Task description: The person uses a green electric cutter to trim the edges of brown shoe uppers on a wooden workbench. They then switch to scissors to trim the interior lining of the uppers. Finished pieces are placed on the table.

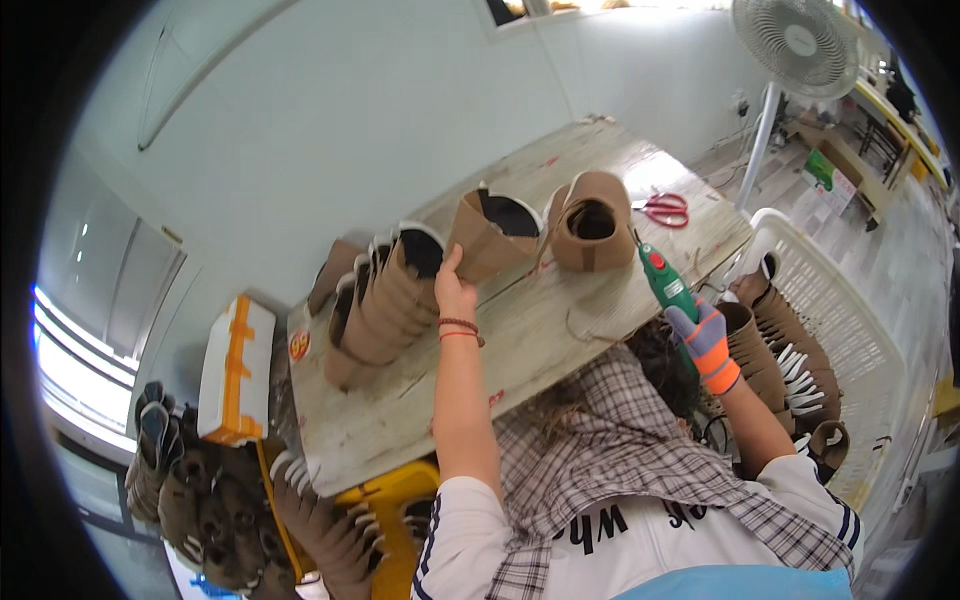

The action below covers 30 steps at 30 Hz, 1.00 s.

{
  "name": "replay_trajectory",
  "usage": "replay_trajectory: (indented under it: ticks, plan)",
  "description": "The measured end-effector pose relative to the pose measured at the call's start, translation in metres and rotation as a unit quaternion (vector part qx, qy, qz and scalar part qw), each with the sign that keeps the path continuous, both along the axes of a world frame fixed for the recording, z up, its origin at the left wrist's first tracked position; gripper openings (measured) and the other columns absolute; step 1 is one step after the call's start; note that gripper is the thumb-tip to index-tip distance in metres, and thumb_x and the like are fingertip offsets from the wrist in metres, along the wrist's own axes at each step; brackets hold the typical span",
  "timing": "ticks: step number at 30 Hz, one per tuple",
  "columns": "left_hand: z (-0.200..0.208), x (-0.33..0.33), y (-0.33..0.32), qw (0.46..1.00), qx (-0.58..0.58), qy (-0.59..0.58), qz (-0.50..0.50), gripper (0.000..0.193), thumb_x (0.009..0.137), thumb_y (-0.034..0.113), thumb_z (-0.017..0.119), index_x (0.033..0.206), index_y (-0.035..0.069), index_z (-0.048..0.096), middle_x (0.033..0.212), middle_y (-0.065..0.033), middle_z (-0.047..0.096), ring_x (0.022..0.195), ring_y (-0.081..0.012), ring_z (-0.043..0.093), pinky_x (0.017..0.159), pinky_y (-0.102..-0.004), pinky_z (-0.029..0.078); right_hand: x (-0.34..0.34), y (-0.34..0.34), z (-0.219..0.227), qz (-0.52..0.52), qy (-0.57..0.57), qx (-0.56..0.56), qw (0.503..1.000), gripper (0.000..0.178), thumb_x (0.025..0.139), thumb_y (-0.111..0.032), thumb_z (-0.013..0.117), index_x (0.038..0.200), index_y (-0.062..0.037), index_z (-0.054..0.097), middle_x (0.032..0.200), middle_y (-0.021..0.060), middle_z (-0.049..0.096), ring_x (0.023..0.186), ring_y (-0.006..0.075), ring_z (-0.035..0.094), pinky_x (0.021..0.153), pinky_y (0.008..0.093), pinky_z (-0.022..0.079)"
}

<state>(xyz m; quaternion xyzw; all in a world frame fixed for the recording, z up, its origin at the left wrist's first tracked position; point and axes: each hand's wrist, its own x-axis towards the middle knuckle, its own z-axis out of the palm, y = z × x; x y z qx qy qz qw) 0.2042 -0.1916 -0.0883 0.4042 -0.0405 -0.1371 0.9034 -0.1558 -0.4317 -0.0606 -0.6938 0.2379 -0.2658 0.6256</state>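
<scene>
My bare left hand [456, 290], with a red cord and beads at the wrist, grips a brown shoe upper [478, 242] by its near side. The upper is raised over the table, its dark lining facing up. My right hand [706, 345], in a grey and orange glove, is wrapped round a green handheld power tool [668, 284] with a red button. The tool's thin tip points up and left, close to another brown shoe upper [590, 225] standing on the table. Left of my left hand lies a nested row of brown uppers [385, 310].
The worn wooden table [540, 320] also carries red-handled scissors [664, 209]. At right a white plastic basket [850, 300] holds more stacked uppers [755, 350]. Left stand a white box with orange tape [235, 370] and piled uppers [215, 500]. A fan [798, 45] stands far right.
</scene>
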Motion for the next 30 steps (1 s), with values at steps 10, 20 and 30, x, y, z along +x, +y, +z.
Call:
replay_trajectory:
  ticks: [10,20,30]
  plan:
    - [0.099,-0.089,0.133,0.987,-0.124,0.076,-0.064,0.040,0.095,0.013,0.051,0.132,-0.001,0.047,0.134,-0.0170,0.052,0.122,-0.0340,0.051,0.105,-0.0514,0.039,0.021,0.039,0.033,0.030,-0.027,-0.459,0.887,0.050,0.062,-0.047,0.083,0.086,-0.0061,0.068,0.067,0.0132,0.064,0.062,0.0311,0.064,0.057,0.0374,0.051]
    - [0.104,-0.127,0.174,0.967,-0.162,0.126,-0.150,0.033,0.097,0.014,0.049,0.126,-0.002,0.053,0.124,-0.0172,0.060,0.114,-0.0314,0.059,0.099,-0.0467,0.047,0.035,0.070,0.038,0.148,-0.006,-0.512,0.846,0.054,0.061,-0.056,0.079,0.085,-0.0094,0.065,0.065,0.0095,0.062,0.061,0.0313,0.062,0.057,0.0389,0.051]
    - [0.088,-0.124,0.159,0.962,-0.172,0.155,-0.144,0.034,0.097,0.015,0.048,0.126,-0.003,0.053,0.124,-0.0185,0.060,0.114,-0.0330,0.058,0.100,-0.0477,0.046,0.029,0.079,0.037,0.113,-0.082,-0.531,0.836,0.056,0.058,-0.055,0.082,0.085,-0.0093,0.065,0.064,0.0101,0.059,0.059,0.0313,0.058,0.054,0.0396,0.047]
